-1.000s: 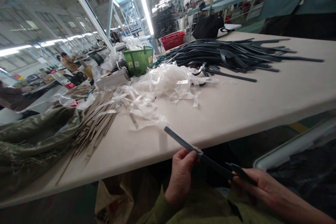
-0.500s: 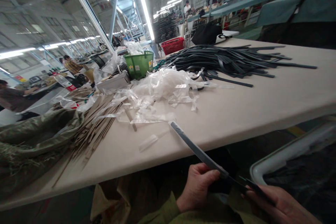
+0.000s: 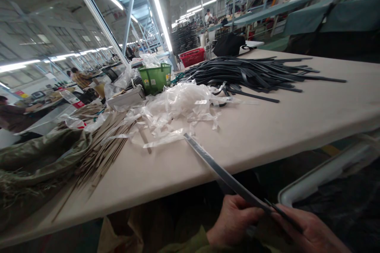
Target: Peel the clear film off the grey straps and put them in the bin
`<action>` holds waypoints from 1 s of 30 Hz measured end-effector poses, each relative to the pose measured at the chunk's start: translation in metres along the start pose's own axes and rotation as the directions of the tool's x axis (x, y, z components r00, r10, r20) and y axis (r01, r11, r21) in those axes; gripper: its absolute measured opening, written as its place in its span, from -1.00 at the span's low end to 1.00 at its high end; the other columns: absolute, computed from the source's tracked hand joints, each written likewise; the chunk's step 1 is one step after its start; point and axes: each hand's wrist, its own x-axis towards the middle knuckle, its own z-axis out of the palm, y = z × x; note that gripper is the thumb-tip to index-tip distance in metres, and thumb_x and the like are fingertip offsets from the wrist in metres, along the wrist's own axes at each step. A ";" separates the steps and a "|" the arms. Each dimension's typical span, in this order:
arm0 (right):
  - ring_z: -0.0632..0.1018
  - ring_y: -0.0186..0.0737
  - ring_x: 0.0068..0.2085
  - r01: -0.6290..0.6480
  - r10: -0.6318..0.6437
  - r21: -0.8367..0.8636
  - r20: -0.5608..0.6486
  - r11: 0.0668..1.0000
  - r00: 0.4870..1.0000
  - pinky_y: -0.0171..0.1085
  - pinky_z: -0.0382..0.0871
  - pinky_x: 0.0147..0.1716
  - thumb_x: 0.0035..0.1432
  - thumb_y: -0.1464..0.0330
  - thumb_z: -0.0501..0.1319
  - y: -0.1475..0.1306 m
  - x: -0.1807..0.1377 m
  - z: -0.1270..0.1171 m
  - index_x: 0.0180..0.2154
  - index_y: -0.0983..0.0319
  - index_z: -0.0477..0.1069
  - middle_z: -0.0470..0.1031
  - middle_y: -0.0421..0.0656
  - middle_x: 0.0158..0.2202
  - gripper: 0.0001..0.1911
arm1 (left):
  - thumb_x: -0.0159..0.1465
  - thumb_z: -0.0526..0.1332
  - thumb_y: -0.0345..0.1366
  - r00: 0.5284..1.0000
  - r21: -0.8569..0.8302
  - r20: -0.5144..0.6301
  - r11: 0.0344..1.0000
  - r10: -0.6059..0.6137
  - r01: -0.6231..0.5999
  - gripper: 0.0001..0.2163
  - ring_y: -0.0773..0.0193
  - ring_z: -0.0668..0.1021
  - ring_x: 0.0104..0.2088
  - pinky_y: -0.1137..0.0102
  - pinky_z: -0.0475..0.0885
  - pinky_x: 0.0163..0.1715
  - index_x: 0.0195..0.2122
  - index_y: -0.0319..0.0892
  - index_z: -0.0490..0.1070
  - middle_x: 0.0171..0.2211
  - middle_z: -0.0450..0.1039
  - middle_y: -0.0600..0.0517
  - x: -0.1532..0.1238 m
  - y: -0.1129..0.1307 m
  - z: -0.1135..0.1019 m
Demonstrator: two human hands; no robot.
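A long dark grey strip [image 3: 219, 169] slants from the table's near edge down toward my lap. My left hand [image 3: 233, 221] is closed on its lower part, thumb on top. My right hand [image 3: 308, 225] is closed close beside the left, at the strip's near end. A thin dark pointed thing [image 3: 285, 214] sticks out of its fingers; blur hides its exact kind. The far end of the strip lies just in front of a heap of clear plastic film [image 3: 184, 104] on the table.
A pile of dark strips [image 3: 255, 73] lies across the table [image 3: 297, 122]. Brown strips [image 3: 103, 150] and a green sack [image 3: 44, 158] are at left. Behind the film stand a green bag [image 3: 156, 79] and a red basket [image 3: 192, 57]. A white-rimmed bin [image 3: 308, 178] stands at right.
My left hand has slid right and down along the strip, closer to my right hand. More of the strip now shows beyond the left hand. The view has shifted slightly.
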 end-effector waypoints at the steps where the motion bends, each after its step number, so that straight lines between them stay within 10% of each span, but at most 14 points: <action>1: 0.50 -0.10 -0.50 0.007 -0.007 0.005 0.027 1.000 1.000 -0.29 0.44 -0.52 0.25 -0.12 0.00 -0.002 0.003 0.001 -0.53 0.17 0.46 0.49 -0.10 -0.56 -0.40 | -0.07 0.51 -0.09 1.000 0.007 0.017 1.000 0.006 -0.006 -0.66 0.17 0.55 -0.36 0.30 0.41 -0.20 -0.36 -0.23 0.67 -0.40 0.61 -0.06 0.000 0.001 0.002; 8: 0.53 -0.10 -0.47 -0.062 0.060 0.012 0.117 0.998 0.991 -0.30 0.42 -0.52 0.27 -0.13 -0.06 0.019 0.008 0.000 -0.48 0.17 0.47 0.53 -0.10 -0.51 -0.37 | 0.06 0.44 -0.19 0.976 0.011 -0.157 0.989 0.150 -0.150 -0.76 0.22 0.50 -0.32 0.36 0.38 -0.19 -0.31 -0.24 0.66 -0.39 0.59 -0.03 0.007 0.024 -0.016; 15: 0.50 -0.17 -0.45 0.061 -0.060 -0.014 0.075 0.998 0.995 -0.31 0.36 -0.44 0.33 -0.07 -0.07 -0.023 0.047 0.004 -0.46 0.18 0.37 0.49 -0.17 -0.50 -0.43 | 0.06 0.42 -0.20 0.993 -0.066 -0.030 0.991 0.112 -0.113 -0.75 0.25 0.49 -0.42 0.37 0.37 -0.32 -0.35 -0.31 0.64 -0.46 0.57 -0.04 0.017 0.025 -0.005; 21: 0.52 -0.14 -0.42 0.027 -0.031 0.029 0.161 0.999 0.987 -0.34 0.40 -0.45 0.31 -0.09 -0.03 -0.007 0.039 0.001 -0.41 0.18 0.45 0.53 -0.16 -0.46 -0.44 | 0.04 0.45 -0.21 0.958 0.003 -0.214 0.981 0.191 -0.195 -0.76 0.29 0.47 -0.38 0.41 0.35 -0.26 -0.35 -0.29 0.64 -0.45 0.56 -0.01 0.013 0.035 -0.024; 30: 0.52 -0.14 -0.45 0.047 -0.060 0.111 0.123 0.993 0.991 -0.34 0.44 -0.46 0.24 -0.11 0.06 -0.026 0.036 0.004 -0.46 0.19 0.48 0.52 -0.16 -0.51 -0.44 | 0.03 0.47 -0.17 0.992 -0.082 -0.064 0.990 0.110 -0.115 -0.71 0.23 0.52 -0.37 0.35 0.39 -0.22 -0.34 -0.32 0.64 -0.41 0.59 -0.08 0.009 0.009 -0.010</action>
